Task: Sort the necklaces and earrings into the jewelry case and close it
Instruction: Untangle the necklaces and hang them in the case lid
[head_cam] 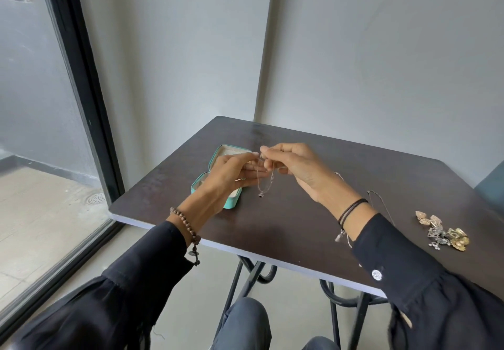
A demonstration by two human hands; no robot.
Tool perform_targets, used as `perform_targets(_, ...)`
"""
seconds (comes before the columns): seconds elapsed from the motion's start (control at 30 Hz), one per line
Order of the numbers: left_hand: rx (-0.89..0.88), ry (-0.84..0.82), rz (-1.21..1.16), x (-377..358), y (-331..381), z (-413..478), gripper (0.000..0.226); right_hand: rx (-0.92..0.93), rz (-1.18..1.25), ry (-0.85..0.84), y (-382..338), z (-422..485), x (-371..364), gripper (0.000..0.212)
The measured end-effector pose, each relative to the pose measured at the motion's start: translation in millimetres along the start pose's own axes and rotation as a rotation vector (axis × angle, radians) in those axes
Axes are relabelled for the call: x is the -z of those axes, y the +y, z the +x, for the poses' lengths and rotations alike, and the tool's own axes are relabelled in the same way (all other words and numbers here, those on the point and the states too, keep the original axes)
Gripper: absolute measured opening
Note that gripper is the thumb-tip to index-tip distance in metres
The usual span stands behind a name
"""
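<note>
A thin silver necklace (264,186) with a small dark pendant hangs in a loop between my hands above the table. My left hand (231,175) pinches the chain from the left, and my right hand (294,167) pinches it from the right at the top. Behind my left hand a teal jewelry case (215,163) lies open on the dark table, partly hidden by that hand. A pile of gold and silver earrings (444,231) lies at the right. Another thin dark chain (380,202) lies beside my right wrist.
The dark table (313,229) stands in a corner against grey walls, with a glass door and black frame (81,82) to the left. My knees and the table's metal legs show below the front edge.
</note>
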State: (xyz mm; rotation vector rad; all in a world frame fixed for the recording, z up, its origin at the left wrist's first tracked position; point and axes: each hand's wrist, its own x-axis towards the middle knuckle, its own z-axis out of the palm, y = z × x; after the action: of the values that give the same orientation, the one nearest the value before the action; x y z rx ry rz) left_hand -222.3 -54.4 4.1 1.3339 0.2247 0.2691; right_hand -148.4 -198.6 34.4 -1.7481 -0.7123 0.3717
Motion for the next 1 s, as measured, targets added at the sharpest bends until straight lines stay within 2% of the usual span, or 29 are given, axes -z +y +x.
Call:
perform_targets(0.27, -0.019, 0.304, 0.091, 51, -2, 42, 0.024, -0.018, 0.035, 0.027, -1, 47, -22, 0.038)
perform_targets(0.43, -0.032, 0.551, 0.367, 77, -18, 69, 0.017, -0.027, 0.033, 0.023, 1, 65, -31, 0.033)
perform_targets(0.57, 0.053, 0.488, 0.569, 94, -28, 84, 0.012, -0.032, 0.029, 0.021, 4, 75, -33, 0.027)
perform_targets(0.63, 0.082, 0.421, 0.598, 98, -31, 90, 0.019, -0.033, 0.03, 0.02, 5, 77, -33, 0.025)
perform_targets(0.7, 0.083, 0.377, 0.599, 100, -33, 92, 0.03, -0.032, 0.032, 0.012, 7, 78, -33, 0.024)
perform_targets(1.0, 0.079, 0.306, 0.511, 92, -39, 85, 0.043, -0.027, 0.044, 0.018, 5, 68, -24, 0.025)
